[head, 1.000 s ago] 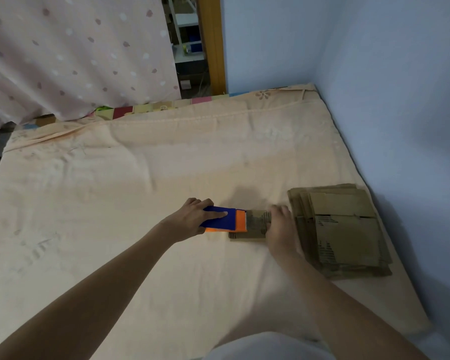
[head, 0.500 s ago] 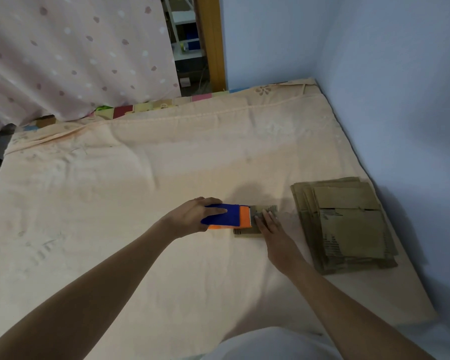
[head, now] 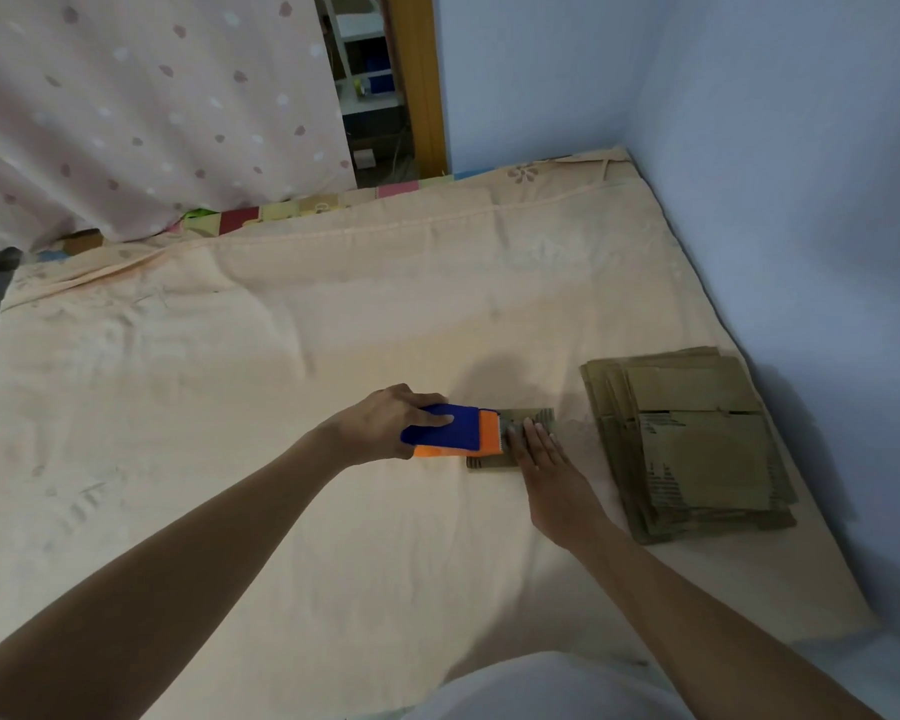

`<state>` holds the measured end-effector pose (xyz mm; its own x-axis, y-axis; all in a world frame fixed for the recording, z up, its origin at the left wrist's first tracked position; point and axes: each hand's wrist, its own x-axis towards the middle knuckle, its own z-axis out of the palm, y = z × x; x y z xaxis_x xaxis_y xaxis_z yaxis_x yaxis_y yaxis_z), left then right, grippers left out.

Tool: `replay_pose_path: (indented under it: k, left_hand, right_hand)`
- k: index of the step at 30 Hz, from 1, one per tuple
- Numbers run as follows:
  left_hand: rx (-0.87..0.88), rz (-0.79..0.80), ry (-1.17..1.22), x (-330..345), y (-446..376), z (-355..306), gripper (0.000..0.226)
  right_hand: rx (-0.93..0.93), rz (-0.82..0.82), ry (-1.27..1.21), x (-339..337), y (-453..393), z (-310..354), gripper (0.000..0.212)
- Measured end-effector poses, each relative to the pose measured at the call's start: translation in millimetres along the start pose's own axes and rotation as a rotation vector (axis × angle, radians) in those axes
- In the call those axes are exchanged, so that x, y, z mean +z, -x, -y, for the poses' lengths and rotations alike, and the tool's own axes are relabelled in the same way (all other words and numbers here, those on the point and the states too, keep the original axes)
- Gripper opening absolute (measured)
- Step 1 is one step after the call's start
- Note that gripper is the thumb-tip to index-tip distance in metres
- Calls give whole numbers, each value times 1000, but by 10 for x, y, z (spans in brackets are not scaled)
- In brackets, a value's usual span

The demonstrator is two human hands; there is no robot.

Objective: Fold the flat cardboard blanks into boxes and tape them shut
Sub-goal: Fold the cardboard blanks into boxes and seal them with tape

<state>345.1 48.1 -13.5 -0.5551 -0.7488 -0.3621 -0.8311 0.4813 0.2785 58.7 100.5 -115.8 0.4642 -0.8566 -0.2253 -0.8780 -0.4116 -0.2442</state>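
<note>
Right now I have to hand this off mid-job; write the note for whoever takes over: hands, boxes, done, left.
Left hand grips the blue-and-orange tape dispenser, its toothed edge at the small box.
Right hand lies flat, fingers straight, pressing the box top down.
Box sits on the bedsheet, folded; whether its tape is cut is not visible.
Stack of flat blanks lies right of the box, by the wall, untouched.
Left: finish this seam, then fold and tape the stack.

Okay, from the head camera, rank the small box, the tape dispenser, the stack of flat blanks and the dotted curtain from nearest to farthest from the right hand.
1. Small box: under the right hand's fingers.
2. Tape dispenser: just to its left, held by the left hand.
3. Stack of flat blanks: to its right.
4. Dotted curtain: far back left.
</note>
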Motion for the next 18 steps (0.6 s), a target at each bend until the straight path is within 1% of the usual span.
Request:
replay_pose_path:
  k: [5,9,12,15,18]
  left_hand:
    - [20,-10,-35,-32,-10,-28,58]
    - [46,-35,-105,-37,-2,-63,57]
    - [35,-37,-116,-3,5,-78,58]
    - [43,-36,-148,37,25,-95,58]
    - [71,-77,-191,72,24,-89,58]
  right_hand:
    - [12,32,23,-12,-13,13,93]
    - [1,2,29,7,-46,-5,84]
    - [7,2,-13,17,-63,-17,79]
    - [11,41,-10,-8,-70,-3,76]
    - [21,52,-8,-6,-76,30,77]
